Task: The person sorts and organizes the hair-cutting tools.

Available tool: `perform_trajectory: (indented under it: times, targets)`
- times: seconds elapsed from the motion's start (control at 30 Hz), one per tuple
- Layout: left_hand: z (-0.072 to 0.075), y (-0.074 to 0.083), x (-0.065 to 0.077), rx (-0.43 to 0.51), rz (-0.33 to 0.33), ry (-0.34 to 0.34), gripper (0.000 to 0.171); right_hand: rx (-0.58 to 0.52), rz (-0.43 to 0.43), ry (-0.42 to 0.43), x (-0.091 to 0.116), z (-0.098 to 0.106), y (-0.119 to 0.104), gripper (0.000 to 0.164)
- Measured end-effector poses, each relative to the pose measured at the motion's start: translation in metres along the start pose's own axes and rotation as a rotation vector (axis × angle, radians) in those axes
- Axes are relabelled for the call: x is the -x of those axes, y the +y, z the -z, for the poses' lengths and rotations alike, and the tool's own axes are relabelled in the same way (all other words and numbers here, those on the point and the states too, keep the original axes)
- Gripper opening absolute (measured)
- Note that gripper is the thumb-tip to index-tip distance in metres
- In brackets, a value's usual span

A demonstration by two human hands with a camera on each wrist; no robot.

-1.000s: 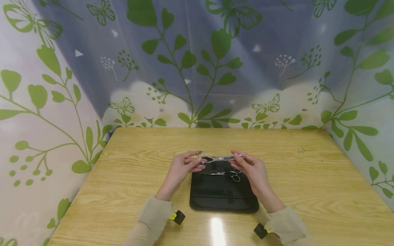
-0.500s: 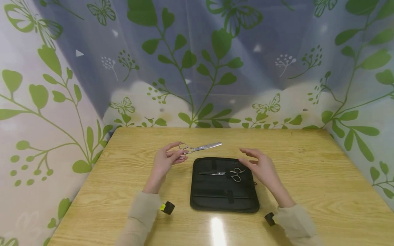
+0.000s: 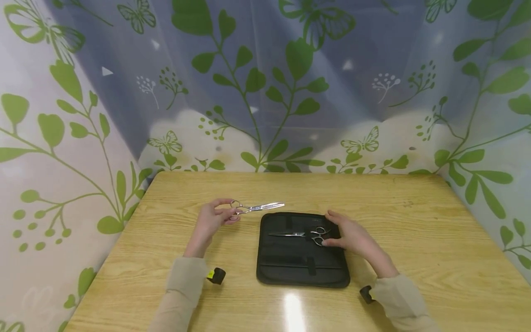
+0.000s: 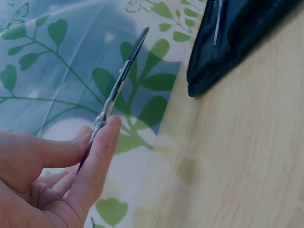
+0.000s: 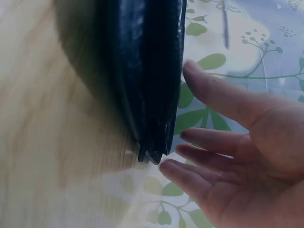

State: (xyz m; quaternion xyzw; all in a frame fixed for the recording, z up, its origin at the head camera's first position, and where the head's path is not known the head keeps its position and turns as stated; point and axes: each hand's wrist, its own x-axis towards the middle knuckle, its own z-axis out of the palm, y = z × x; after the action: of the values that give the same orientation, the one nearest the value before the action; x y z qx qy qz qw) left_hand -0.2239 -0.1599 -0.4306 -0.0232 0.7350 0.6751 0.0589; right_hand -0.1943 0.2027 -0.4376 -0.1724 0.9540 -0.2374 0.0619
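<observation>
Two pairs: raised scissors [image 3: 267, 206] pinched by the handles in the left hand [image 3: 209, 222], left of the black case [image 3: 286, 274]; other scissors [image 3: 292, 234] on the case, beside the outstretched right hand [image 3: 354, 236].

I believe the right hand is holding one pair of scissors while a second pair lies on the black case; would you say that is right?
Not quite: the left hand holds the first pair of scissors, as the head view shows; the second pair does lie on the black case.
</observation>
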Motion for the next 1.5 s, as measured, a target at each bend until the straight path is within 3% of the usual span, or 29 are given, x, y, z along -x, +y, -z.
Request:
perform_trajectory:
  times: [0.17, 0.33, 0.87, 1.13, 1.5]
  targets:
    - [-0.002, -0.008, -0.002, -0.055, 0.060, -0.009, 0.036, 0.025, -0.029, -0.097, 0.001, 0.000, 0.000, 0.089]
    - [-0.006, -0.013, -0.003, -0.086, 0.068, -0.022, 0.036, 0.052, -0.032, -0.133, 0.002, 0.000, 0.001, 0.088]
    - [-0.016, -0.018, -0.004, -0.158, 0.061, -0.015, 0.036, 0.080, -0.027, -0.136, 0.003, 0.001, -0.004, 0.086]
    - [-0.019, -0.021, -0.006, -0.275, 0.046, -0.022, 0.035, 0.078, -0.039, -0.139, 0.002, -0.002, 0.000, 0.087]
    - [-0.026, -0.026, -0.006, -0.282, -0.004, -0.032, 0.031, 0.097, -0.029, -0.130, 0.001, -0.003, 0.001, 0.087]
